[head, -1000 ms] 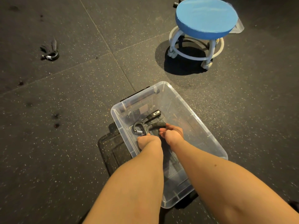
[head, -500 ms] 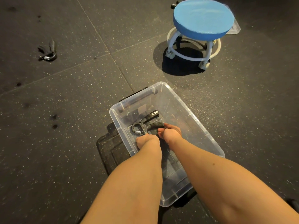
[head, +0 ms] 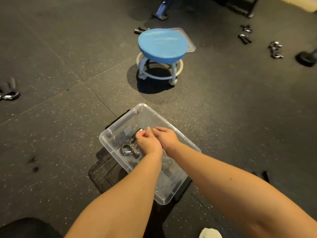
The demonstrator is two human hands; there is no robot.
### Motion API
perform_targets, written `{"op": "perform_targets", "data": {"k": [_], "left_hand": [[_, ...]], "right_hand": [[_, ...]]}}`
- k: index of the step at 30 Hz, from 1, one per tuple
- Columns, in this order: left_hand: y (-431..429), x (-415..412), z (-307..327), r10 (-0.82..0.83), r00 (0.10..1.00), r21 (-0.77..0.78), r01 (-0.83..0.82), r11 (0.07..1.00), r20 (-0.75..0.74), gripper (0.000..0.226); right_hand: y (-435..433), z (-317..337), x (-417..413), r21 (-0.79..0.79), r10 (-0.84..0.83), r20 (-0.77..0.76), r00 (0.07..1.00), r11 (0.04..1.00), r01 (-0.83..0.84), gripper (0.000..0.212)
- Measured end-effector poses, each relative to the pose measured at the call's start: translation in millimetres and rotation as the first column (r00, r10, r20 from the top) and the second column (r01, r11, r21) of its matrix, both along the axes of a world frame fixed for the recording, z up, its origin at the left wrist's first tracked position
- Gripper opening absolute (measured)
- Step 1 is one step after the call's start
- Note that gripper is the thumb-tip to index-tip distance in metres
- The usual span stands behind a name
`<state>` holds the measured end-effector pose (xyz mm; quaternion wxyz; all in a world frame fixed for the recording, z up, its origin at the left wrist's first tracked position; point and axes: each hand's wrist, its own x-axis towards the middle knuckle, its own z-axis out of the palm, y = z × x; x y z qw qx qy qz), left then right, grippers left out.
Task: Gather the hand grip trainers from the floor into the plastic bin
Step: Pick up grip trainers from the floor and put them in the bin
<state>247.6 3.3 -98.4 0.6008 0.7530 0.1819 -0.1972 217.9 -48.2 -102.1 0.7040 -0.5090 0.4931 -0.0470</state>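
Grip trainer, black with a metal spring, is seen lying inside the clear plastic bin, just left of and partly under the left hand. That hand's fingers are loosely curled over one handle; whether it is actually held cannot be told. Beside it the right hand is spread open, empty. More trainers are scattered far beyond the hands, past the blue stool.

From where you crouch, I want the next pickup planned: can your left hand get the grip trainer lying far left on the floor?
Probably not without shifting. The left hand is over the plastic bin, and that grip trainer lies well off at the frame's left edge. Bare floor between; nothing blocks the way.
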Motion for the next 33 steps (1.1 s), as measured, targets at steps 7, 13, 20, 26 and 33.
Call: {"op": "perform_targets", "data": {"k": [7, 13, 20, 26, 33], "left_hand": [[-45.4, -60.2, 59.8, -0.329, 0.914, -0.081, 0.356, 0.931, 0.238, 0.016], [-75.9, -158.0, 55.0, -0.554, 0.785, -0.021, 0.582, 0.813, 0.278, 0.020], [-105.5, -297.7, -33.5, -0.815, 0.561, 0.116, 0.809, 0.577, 0.142, 0.016], [-136.9, -385.2, -94.4, -0.918, 0.393, 0.237, 0.898, 0.371, -0.051, 0.026], [-167.4, -414.4, -143.2, -0.951, 0.282, 0.338, 0.914, 0.226, -0.127, 0.049]], "right_hand": [[-43.0, 92.9, -82.6, -0.156, -0.227, 0.089, 0.970, 0.958, 0.239, 0.009], [-79.4, 79.0, -210.0, -0.266, -0.355, -0.013, 0.935, 0.902, 0.338, 0.014], [-88.2, -28.0, -403.3, -0.346, -0.394, -0.351, 0.849, 0.897, 0.274, 0.023], [-96.3, -86.3, -512.0, -0.394, -0.442, -0.503, 0.743, 0.882, 0.258, 0.033], [-131.8, -124.8, -534.7, -0.445, -0.417, -0.443, 0.794, 0.871, 0.209, 0.053]]}}
